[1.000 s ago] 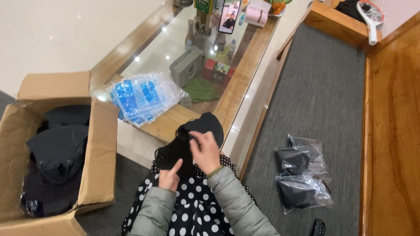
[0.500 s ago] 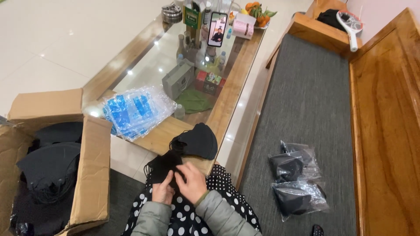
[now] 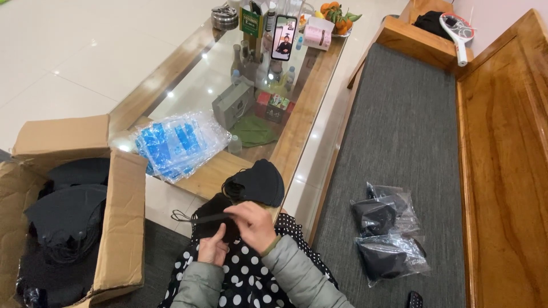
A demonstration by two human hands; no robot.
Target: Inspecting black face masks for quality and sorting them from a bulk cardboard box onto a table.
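Left: an open cardboard box (image 3: pixel 117 228) of dark masks, cut off by the frame edge. Beside it, clear packets with blue print (image 3: pixel 174 142) lie at the near end of the glass counter (image 3: pixel 188 97). Centre: left hand (image 3: pixel 214 250) and right hand (image 3: pixel 254 225), each grip closed on a black face mask (image 3: pixel 211 219) over the lap; a mask stack (image 3: pixel 258 181) overhangs the counter's edge. Right: bagged masks (image 3: pixel 388 231) on the open grey bench cushion (image 3: pixel 411 131).
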